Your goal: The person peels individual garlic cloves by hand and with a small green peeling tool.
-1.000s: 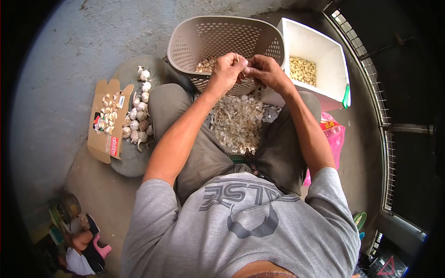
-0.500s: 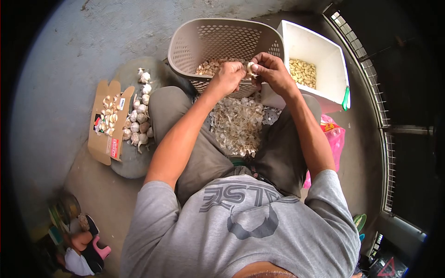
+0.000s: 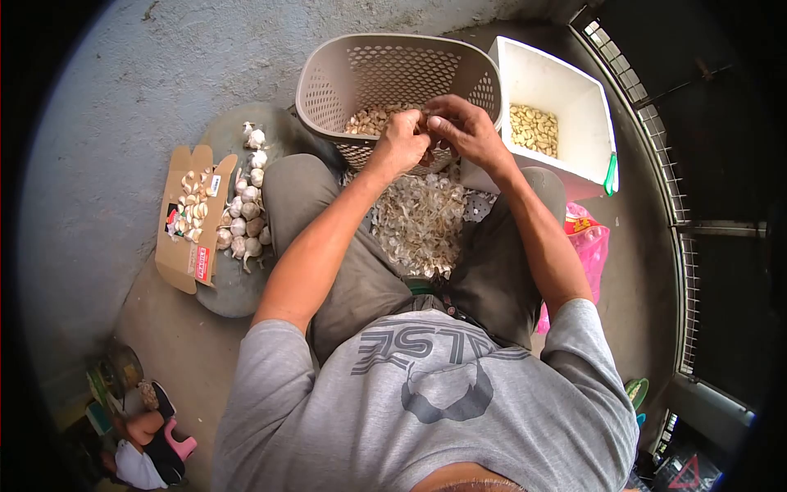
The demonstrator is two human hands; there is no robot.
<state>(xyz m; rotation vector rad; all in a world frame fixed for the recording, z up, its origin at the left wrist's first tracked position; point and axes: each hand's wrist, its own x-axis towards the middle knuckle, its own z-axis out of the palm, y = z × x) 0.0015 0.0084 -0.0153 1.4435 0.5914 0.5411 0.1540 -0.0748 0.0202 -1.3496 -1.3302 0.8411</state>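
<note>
My left hand (image 3: 403, 141) and my right hand (image 3: 469, 134) meet over the near rim of a brown perforated basket (image 3: 398, 51), fingers pinched together. What lies between the fingertips is hidden. Garlic cloves (image 3: 369, 120) lie on the basket's floor. Below my hands, between my knees, is a heap of loose garlic skins (image 3: 418, 221). Whole garlic bulbs (image 3: 251, 210) sit to the left on a grey round surface (image 3: 221, 302), beside an open cardboard box (image 3: 176, 254) holding separated cloves (image 3: 193, 207).
A white box (image 3: 578, 90) at the right of the basket holds peeled cloves (image 3: 533, 129). A pink bag (image 3: 589, 246) lies by my right knee. Another person (image 3: 139, 459) is at the lower left. A metal grille (image 3: 648, 123) runs along the right side.
My hands have come closer together, the right one moving left. The pale clove seen between my fingers before is now hidden.
</note>
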